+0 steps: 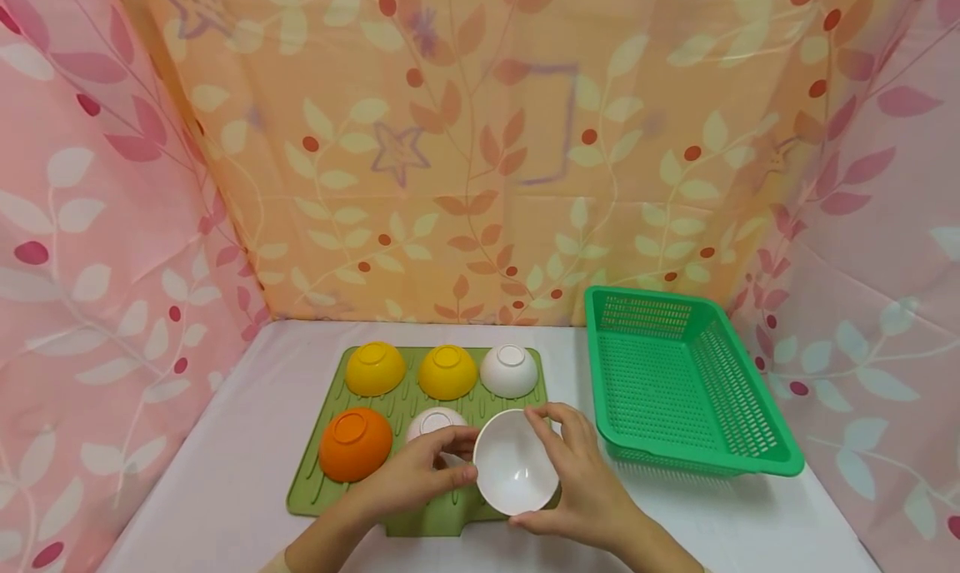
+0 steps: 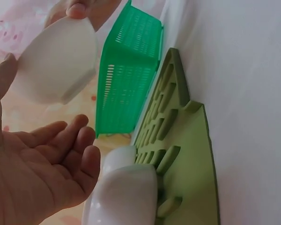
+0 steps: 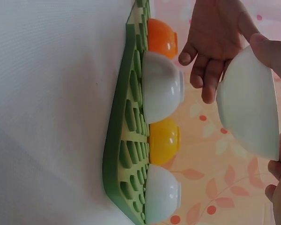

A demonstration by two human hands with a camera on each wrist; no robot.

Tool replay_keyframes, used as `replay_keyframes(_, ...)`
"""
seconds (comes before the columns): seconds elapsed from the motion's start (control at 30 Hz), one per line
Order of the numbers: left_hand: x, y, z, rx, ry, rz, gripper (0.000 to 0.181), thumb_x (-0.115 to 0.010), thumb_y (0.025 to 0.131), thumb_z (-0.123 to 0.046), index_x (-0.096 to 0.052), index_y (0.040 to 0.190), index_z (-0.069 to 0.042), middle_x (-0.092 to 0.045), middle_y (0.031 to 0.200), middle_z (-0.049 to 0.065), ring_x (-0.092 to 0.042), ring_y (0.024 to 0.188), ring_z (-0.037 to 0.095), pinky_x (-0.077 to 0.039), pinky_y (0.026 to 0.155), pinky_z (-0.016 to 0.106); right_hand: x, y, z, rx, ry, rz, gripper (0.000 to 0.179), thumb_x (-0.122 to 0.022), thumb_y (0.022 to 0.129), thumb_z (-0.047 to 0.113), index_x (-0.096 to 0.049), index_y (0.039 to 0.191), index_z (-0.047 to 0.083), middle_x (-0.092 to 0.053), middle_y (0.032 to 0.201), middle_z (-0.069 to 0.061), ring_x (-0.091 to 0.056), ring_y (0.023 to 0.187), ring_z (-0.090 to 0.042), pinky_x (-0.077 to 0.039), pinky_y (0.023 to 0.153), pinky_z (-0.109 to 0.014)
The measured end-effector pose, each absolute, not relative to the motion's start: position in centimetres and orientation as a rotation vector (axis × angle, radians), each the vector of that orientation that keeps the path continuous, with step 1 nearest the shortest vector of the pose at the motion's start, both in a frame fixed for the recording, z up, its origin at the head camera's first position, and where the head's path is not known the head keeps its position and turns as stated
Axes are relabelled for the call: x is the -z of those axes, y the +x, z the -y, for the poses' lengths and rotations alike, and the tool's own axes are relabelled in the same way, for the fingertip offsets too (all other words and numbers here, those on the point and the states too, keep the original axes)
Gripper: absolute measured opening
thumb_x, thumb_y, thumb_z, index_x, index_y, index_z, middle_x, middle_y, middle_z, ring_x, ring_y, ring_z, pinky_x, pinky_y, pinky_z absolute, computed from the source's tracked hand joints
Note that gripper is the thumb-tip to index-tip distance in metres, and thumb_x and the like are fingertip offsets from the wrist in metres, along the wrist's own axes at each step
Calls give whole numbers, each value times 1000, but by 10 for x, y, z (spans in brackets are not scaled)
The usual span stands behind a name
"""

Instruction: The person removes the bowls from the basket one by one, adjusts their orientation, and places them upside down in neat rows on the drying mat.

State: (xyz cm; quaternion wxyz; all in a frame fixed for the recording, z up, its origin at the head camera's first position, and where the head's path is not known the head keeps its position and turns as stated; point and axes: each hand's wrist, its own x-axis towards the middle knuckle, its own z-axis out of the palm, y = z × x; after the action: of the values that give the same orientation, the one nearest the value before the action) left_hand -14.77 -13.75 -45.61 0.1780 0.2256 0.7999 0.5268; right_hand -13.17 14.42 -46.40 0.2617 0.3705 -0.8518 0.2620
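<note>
A white bowl (image 1: 516, 465) is held up over the right front of a green drying mat (image 1: 424, 521), its hollow side toward the head camera. My right hand (image 1: 588, 485) grips it by the rim, thumb at the lower edge and fingers at the upper edge. At the bowl's other side, the thumb of my left hand (image 1: 420, 471) touches the edge. The left fingers are loosely bent and stand apart from the bowl in the left wrist view. Behind the left hand, another white bowl (image 1: 435, 421) sits upside down on the mat, partly covered.
Upside down on the mat are also an orange bowl (image 1: 356, 445), two yellow bowls (image 1: 375, 370) and a white bowl (image 1: 509, 371) at the back right. A green plastic basket (image 1: 615, 431) stands to the mat's right. Patterned curtains (image 1: 465, 223) enclose the white table (image 1: 225, 465).
</note>
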Motion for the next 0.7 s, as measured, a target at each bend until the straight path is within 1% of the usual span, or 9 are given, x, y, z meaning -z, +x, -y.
replay_keyframes(0.1, 456, -147, 136, -1542, 601, -2171, 53, -70, 97, -39, -59, 142, -14, -69, 127, 0, -63, 118, 21, -54, 93, 31, 464, -133, -143, -711, 1059, 2212, 127, -97, 50, 59, -46, 151, 0, -43, 145, -14, -36, 135, -31, -24, 114, -32)
replay_keyframes(0.2, 456, -146, 135, -1594, 591, -2071, 52, -68, 99, -37, -59, 141, -9, -68, 127, 5, -63, 116, 22, -56, 91, 29, 464, -135, -143, -711, 1095, 2151, 127, -98, 50, 58, -47, 148, -4, -45, 143, -17, -38, 134, -33, -17, 118, -30)
replay_keyframes(0.3, 457, -145, 134, -1630, 603, -2015, 50, -68, 99, -35, -59, 139, -5, -69, 124, 7, -64, 114, 21, -57, 90, 28, 465, -137, -143, -699, 1115, 2119, 126, -97, 50, 59, -48, 147, -6, -46, 142, -19, -38, 133, -35, -16, 120, -33)
replay_keyframes(0.4, 460, -144, 133, -1654, 609, -1998, 50, -70, 98, -35, -60, 137, -3, -69, 122, 8, -64, 112, 21, -56, 88, 27, 466, -137, -142, -682, 1132, 2097, 125, -96, 53, 61, -48, 146, -8, -46, 142, -21, -38, 132, -37, -15, 121, -35)
replay_keyframes(0.57, 461, -145, 133, -1702, 589, -1979, 52, -73, 97, -32, -59, 136, 0, -69, 119, 9, -64, 110, 22, -56, 86, 27, 469, -139, -141, -647, 1149, 2071, 120, -88, 62, 69, -48, 145, -9, -45, 142, -23, -38, 132, -39, -16, 121, -38)
replay_keyframes(0.7, 459, -144, 134, -1717, 565, -2012, 52, -76, 95, -30, -60, 134, 0, -69, 116, 9, -65, 107, 22, -56, 84, 28, 470, -141, -140, -615, 1154, 2073, 119, -82, 67, 73, -47, 146, -9, -46, 143, -23, -39, 132, -40, -16, 121, -40)
